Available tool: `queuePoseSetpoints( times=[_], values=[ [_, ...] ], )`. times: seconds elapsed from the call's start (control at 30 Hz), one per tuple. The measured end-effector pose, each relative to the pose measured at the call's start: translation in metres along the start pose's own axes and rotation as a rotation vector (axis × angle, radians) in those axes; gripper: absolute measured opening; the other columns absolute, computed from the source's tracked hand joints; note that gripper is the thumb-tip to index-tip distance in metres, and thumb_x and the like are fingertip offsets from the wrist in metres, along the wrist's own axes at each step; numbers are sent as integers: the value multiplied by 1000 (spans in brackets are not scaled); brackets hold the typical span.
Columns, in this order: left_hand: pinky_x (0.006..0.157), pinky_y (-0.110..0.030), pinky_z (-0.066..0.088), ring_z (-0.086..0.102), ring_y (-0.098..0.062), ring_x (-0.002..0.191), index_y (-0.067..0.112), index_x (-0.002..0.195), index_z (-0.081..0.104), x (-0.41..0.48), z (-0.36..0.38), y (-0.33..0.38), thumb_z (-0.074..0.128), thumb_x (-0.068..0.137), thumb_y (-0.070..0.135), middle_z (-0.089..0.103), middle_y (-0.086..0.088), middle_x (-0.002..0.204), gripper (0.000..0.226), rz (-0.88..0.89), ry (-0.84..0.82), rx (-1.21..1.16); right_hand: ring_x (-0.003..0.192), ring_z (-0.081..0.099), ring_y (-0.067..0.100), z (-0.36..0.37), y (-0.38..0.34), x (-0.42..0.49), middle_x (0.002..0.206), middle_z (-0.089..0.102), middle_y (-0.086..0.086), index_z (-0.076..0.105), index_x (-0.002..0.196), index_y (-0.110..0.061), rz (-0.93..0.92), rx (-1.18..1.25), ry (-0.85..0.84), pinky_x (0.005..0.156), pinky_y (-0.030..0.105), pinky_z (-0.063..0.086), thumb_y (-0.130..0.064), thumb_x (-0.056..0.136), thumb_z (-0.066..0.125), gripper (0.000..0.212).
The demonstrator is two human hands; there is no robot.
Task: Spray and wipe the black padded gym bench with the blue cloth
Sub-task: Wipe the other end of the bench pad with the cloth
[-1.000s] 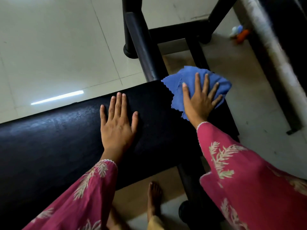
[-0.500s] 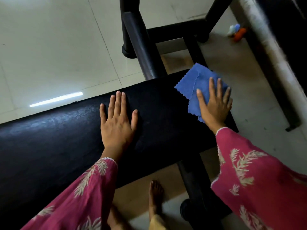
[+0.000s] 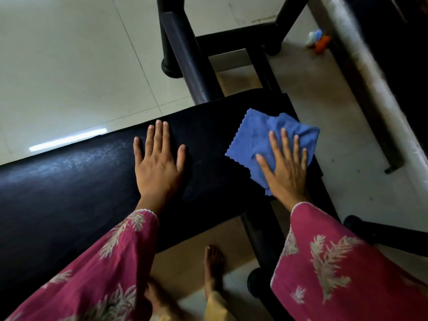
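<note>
Bench padding (image 3: 76, 193) fills the lower left of my head view, a long black cushion running from the bottom left corner up toward the right, where its short end sits near the middle of the frame. Its surface shows a dull sheen along the far long edge. My left hand (image 3: 158, 163) lies flat on the pad, palm down, fingers straight and close together with the thumb spread out to the right; it holds nothing and rests a little in from the far edge. My right hand (image 3: 286, 169) is also flat and spread wide, pressing the blue cloth (image 3: 259, 137) against the pad close to the bench's right end. The cloth is crumpled and partly folded, with a zigzag-cut hem showing along its left side; most of it sticks out beyond my fingertips toward the far right corner of the pad, and one fold reaches past the end edge. The two hands are apart, with bare padding between them. Both wrists come out of pink sleeves (image 3: 342, 262) with a pale leaf pattern. Black frame tubes (image 3: 185, 54) rise from beyond the pad's far edge and stand on a pale tiled floor (image 3: 69, 54). Below the near edge I see a bare foot (image 3: 214, 267) on the floor. A small orange and white object (image 3: 318, 41) lies on the floor at the upper right, too blurred to identify.
</note>
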State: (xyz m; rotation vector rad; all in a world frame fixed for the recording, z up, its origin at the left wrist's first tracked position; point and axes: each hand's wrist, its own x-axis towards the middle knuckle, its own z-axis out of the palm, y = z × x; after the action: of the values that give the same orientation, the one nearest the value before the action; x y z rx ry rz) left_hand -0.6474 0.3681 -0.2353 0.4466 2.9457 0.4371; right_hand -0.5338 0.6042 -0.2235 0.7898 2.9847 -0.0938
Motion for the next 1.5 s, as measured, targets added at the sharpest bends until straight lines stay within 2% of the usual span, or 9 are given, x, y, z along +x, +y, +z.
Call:
queuePoseSetpoints(
  times=[0.1, 0.3, 0.47, 0.63, 0.77, 0.97, 1.1, 1.3, 1.5],
  values=[
    [117, -40, -6, 0, -13, 144, 15, 148, 7, 1, 1, 0, 20, 97, 47, 8, -2, 157, 62, -2, -1, -1, 140, 21, 32, 4, -29, -12, 152, 27, 3, 27, 144, -27, 210, 64, 75, 111, 53, 17, -64, 86, 23, 68],
    [117, -40, -7, -1, -12, 144, 15, 148, 6, 0, 0, -1, 18, 97, 48, 7, -1, 157, 62, -3, -10, 6, 140, 19, 25, 5, -21, -35, 152, 25, 0, 19, 144, -33, -320, -69, -31, 110, 51, 19, -64, 91, 13, 62],
    [116, -39, -8, 0, -13, 144, 15, 148, 7, 0, 1, -1, 19, 96, 47, 8, -1, 157, 62, -4, -8, 15, 138, 25, 33, 6, -57, -26, 151, 30, 5, 27, 143, -30, 34, -7, 43, 110, 53, 18, -66, 89, 14, 66],
    [116, -40, -6, 3, -13, 144, 14, 148, 10, 0, 0, -2, 24, 97, 46, 10, -2, 157, 61, -1, -5, 1, 139, 24, 29, 6, -49, -22, 152, 28, 2, 25, 143, -32, -264, -42, 15, 111, 49, 16, -65, 89, 13, 64],
    [115, -38, -9, 1, -12, 144, 15, 148, 8, 0, 1, -2, 22, 97, 46, 9, -1, 157, 61, -2, -14, -3, 137, 27, 34, 11, -72, -9, 150, 31, 6, 33, 141, -29, 71, 6, 104, 109, 54, 23, -59, 91, 22, 60],
    [115, -37, -7, 5, -13, 144, 15, 148, 12, 3, -3, -7, 18, 93, 50, 13, -2, 157, 66, 31, -43, -31, 140, 22, 30, 9, -70, -15, 153, 25, -2, 23, 144, -33, -249, -53, 43, 110, 49, 17, -67, 88, 12, 67],
    [115, -33, -2, 10, -15, 143, 15, 147, 18, -1, -12, -28, 15, 90, 54, 17, -2, 156, 70, 145, -77, -55, 138, 26, 32, 15, -91, -8, 151, 30, 1, 30, 142, -30, 4, -29, 97, 109, 51, 19, -65, 87, 23, 66],
    [115, -28, 1, 17, -14, 142, 14, 145, 26, -43, -52, -49, 42, 97, 35, 24, -3, 154, 54, 32, -144, -327, 119, 53, 34, 7, -97, -34, 126, 60, 8, 63, 116, -13, -167, 147, 105, 101, 37, 28, -40, 87, 40, 46],
    [108, -36, 31, 41, -24, 131, 12, 138, 42, -109, -148, -82, 49, 95, 29, 46, -9, 141, 46, -373, -148, -581, 78, 58, 23, -83, -147, -65, 83, 62, 8, 66, 92, -14, 245, 853, -465, 70, 32, 43, -33, 92, 50, 25]
  ],
)
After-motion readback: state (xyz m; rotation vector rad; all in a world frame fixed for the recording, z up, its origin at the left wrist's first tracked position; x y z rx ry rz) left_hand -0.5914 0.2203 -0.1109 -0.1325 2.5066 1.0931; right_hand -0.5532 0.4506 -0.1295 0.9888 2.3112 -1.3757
